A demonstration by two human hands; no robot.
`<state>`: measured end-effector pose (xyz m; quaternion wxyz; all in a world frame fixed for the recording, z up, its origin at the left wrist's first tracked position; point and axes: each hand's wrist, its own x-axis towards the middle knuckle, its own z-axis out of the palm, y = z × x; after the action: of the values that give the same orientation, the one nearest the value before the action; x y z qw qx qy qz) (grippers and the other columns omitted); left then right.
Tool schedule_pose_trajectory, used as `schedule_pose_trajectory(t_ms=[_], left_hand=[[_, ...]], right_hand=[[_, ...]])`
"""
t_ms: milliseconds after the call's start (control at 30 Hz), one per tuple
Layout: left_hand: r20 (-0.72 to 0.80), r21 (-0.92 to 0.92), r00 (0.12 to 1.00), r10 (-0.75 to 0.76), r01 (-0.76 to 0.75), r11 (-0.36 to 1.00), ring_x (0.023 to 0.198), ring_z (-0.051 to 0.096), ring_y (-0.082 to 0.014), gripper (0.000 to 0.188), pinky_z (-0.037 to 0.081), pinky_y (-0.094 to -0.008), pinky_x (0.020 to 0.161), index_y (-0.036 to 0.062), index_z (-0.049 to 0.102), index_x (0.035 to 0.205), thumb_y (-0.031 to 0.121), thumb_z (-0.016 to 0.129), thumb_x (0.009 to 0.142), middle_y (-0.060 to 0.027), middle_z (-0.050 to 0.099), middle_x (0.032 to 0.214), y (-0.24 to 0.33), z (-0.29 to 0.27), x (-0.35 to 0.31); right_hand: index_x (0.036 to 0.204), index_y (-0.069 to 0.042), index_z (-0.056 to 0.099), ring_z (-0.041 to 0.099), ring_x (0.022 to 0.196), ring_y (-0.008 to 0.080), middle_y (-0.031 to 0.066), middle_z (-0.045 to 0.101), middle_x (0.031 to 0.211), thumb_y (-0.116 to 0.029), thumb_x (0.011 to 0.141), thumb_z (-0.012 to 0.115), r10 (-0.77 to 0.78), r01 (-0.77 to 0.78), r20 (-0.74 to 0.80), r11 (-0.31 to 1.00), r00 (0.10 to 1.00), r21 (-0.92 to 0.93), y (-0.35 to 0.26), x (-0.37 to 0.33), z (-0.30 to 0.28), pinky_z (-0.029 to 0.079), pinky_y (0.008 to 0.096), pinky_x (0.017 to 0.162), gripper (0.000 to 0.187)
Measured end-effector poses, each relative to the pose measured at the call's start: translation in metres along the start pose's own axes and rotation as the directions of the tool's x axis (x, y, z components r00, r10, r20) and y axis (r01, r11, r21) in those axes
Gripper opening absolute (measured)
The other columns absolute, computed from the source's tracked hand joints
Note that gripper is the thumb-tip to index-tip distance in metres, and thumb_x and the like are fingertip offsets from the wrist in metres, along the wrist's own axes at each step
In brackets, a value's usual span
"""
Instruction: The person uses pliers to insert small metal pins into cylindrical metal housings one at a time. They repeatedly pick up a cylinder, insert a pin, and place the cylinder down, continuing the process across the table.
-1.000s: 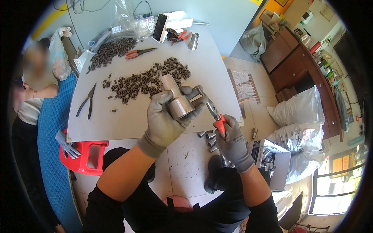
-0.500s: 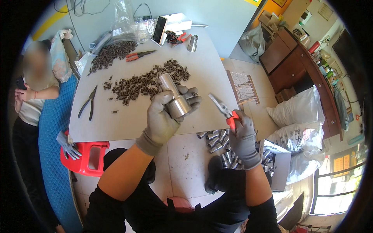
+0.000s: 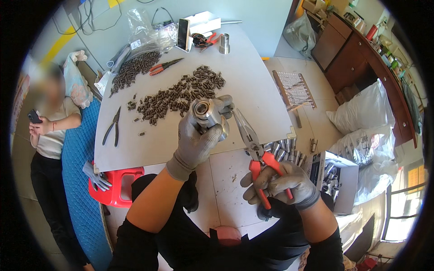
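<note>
Metal cylinder (image 3: pixel 209 118) over tabletop (image 3: pixel 253 86) near edge, left hand (image 3: pixel 197 140) fingers clamped on it | right hand (image 3: pixel 279 185) fingers closed around red-handled pliers (image 3: pixel 255 151), just right of cylinder

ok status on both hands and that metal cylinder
Left hand grips metal cylinder, open end up. Right hand holds red-handled pliers, apart from it. Nothing between.

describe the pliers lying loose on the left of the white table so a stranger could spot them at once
On the white table, look toward its left edge, left of the big scatter of small dark parts. The black-handled pliers lie there alone; every other pair in view has red handles.
</note>
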<state>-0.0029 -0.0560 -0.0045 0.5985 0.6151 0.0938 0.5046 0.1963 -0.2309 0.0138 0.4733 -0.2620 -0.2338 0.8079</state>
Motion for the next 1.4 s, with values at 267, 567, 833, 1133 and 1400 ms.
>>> schedule_pose_trajectory(t_ms=[267,567,833,1133,1400], left_hand=[[0.031,-0.032,0.997,0.077,-0.076,0.997,0.112,0.062,-0.0235,0.044,0.05,-0.0414,0.1,-0.0035,0.051,0.128,0.006,0.065,0.087,-0.0193,0.057,0.133,-0.007,0.009,0.001],[0.022,-0.043,0.997,0.075,-0.074,0.996,0.116,0.06,-0.0263,0.045,0.048,-0.0435,0.102,-0.0037,0.051,0.128,0.007,0.066,0.086,-0.0211,0.056,0.135,-0.006,0.005,-0.001],[0.026,0.022,0.992,0.122,-0.122,0.992,0.115,0.06,-0.0254,0.045,0.048,-0.0415,0.1,-0.0031,0.052,0.127,0.007,0.065,0.085,-0.0215,0.056,0.134,-0.009,0.004,-0.002],[0.012,0.052,0.999,0.05,-0.051,0.997,0.115,0.062,-0.0276,0.044,0.051,-0.0428,0.1,-0.0036,0.049,0.127,0.002,0.058,0.085,-0.0215,0.057,0.133,-0.002,0.013,-0.001],[-0.156,-0.652,0.911,-0.381,0.195,0.733,0.107,0.065,-0.0335,0.039,0.055,-0.0452,0.095,0.0018,0.057,0.115,0.036,0.054,0.097,-0.0185,0.067,0.108,-0.003,0.004,0.022]], right_hand=[[0.108,0.017,0.058,0.064,0.108,0.0482,0.0388,0.053,0.125,-0.007,0.082,0.059,-0.016,0.01,0.041,0.99,0.999,0.14,-0.001,-0.003,-0.005,0.056,0.0543,0.092,0.036],[0.111,0.017,0.057,0.063,0.109,0.05,0.0398,0.054,0.125,-0.009,0.083,0.062,0.004,-0.014,0.057,0.987,0.998,0.16,0.001,-0.003,-0.011,0.056,0.0553,0.091,0.038],[0.111,0.016,0.058,0.063,0.109,0.0489,0.0388,0.054,0.125,-0.01,0.083,0.063,0.01,-0.021,0.064,0.986,0.998,0.167,-0.001,-0.003,-0.007,0.057,0.0543,0.09,0.039],[0.104,0.013,0.06,0.066,0.095,0.0432,0.0322,0.058,0.114,-0.014,0.085,0.06,-0.031,0.031,-0.005,0.986,1.0,0.161,0.003,0.001,-0.007,0.056,0.0527,0.082,0.032],[0.091,0.001,0.067,0.061,0.078,0.0305,0.0175,0.054,0.093,-0.024,0.083,0.066,-0.109,0.125,-0.123,0.983,0.986,0.134,0.008,0.001,-0.003,0.052,0.0426,0.065,0.026]])
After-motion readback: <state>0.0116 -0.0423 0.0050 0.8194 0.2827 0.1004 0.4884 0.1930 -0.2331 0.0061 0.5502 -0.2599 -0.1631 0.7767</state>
